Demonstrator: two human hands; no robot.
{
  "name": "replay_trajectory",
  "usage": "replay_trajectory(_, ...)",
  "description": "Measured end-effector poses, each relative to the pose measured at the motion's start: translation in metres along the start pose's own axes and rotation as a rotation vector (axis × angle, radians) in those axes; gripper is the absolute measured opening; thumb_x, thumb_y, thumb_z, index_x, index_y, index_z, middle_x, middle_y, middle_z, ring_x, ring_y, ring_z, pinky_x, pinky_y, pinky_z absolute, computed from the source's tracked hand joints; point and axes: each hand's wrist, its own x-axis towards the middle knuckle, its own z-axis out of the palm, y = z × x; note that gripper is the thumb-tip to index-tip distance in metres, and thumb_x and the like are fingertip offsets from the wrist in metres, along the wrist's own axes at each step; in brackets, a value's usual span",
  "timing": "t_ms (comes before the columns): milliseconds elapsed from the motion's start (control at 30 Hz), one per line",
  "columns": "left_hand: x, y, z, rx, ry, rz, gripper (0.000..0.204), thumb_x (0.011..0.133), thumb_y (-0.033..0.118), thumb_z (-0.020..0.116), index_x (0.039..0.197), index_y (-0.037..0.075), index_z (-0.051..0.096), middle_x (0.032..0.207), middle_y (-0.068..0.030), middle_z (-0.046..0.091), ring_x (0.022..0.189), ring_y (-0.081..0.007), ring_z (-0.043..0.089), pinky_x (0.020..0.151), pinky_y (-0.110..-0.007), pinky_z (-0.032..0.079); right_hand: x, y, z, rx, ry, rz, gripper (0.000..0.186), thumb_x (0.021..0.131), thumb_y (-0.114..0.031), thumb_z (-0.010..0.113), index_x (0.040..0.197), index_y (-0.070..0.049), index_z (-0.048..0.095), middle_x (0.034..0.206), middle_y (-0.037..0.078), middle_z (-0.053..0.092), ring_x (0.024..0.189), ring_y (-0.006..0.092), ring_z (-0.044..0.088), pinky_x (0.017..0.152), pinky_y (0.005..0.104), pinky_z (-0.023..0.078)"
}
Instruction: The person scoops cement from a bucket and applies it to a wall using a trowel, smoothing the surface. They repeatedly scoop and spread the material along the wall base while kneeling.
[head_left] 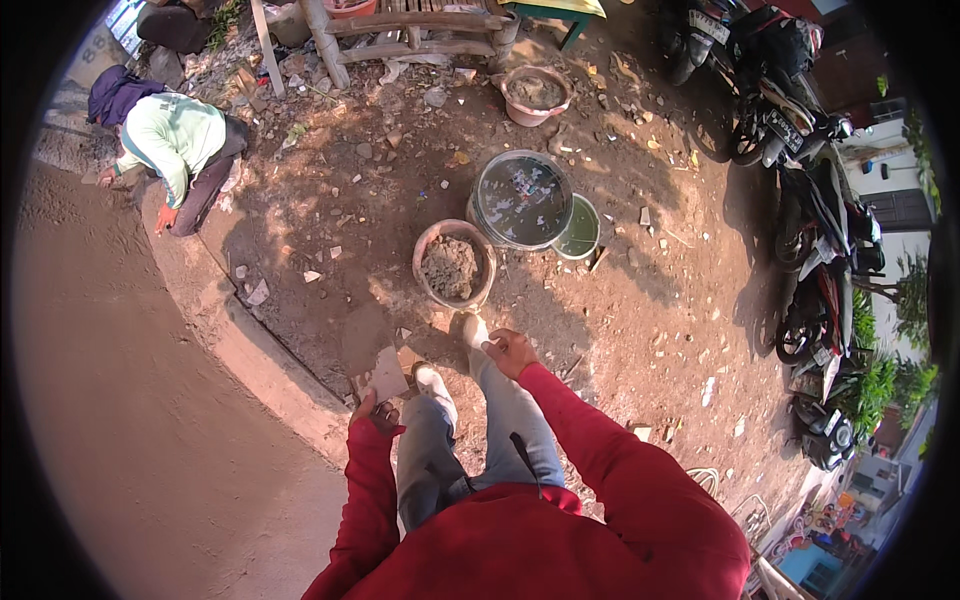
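Note:
My left hand [378, 412] hangs beside my left leg, its fingers loosely curved and apart, in front of a pale flat broken piece [380, 372] that appears to lie on the ground. My right hand [510, 352] is over my right shoe [473, 326] with its fingertips pinched; whatever may be between them is too small to make out. Just beyond my feet stands a pink bucket of grey, lumpy mix [448, 268]. A large tub of murky water [520, 200] and a smaller green bucket [578, 232] stand behind it.
A co-worker [185, 145] crouches at left beside wet grey concrete [120, 330] and its raised edge [250, 340]. Parked motorbikes [800, 230] line the right. Another bucket [537, 92] and a wooden bench [420, 40] stand at the back. Rubble dots the dirt.

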Motion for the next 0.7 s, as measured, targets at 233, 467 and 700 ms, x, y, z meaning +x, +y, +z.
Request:
replay_trajectory(233,0.02,-0.061,0.06,-0.138,-0.153,0.053,0.028,0.088,0.03,0.067,0.106,0.01,0.058,0.087,-0.0024,0.059,0.073,-0.0183,0.052,0.067,-0.038,0.047,-0.053,-0.069,0.018,0.059,-0.397,-0.251,0.046,0.086,-0.04,0.063,0.113,-0.003,0.06,0.089,0.014,0.068,0.083,0.0269,0.066,0.076,0.038,0.05)
replay_trajectory(467,0.023,-0.121,0.065,-0.101,-0.025,0.147,0.03,0.089,0.037,0.064,0.105,0.013,0.058,0.082,-0.002,0.059,0.069,-0.0183,0.055,0.063,-0.038,0.05,0.009,0.027,-0.019,-0.255,-0.324,-0.353,0.04,0.082,-0.037,0.066,0.109,-0.008,0.064,0.094,0.018,0.067,0.09,0.0351,0.064,0.081,0.0429,0.049)
replay_trajectory(700,0.099,-0.194,0.093,-0.325,-0.041,0.123,0.03,0.087,0.034,0.068,0.103,0.01,0.059,0.079,-0.0049,0.062,0.067,-0.0196,0.058,0.059,-0.037,0.049,0.114,0.104,-0.116,-0.452,0.028,-0.224,0.038,0.079,-0.029,0.069,0.109,-0.006,0.064,0.098,0.018,0.066,0.094,0.0335,0.063,0.083,0.042,0.049)
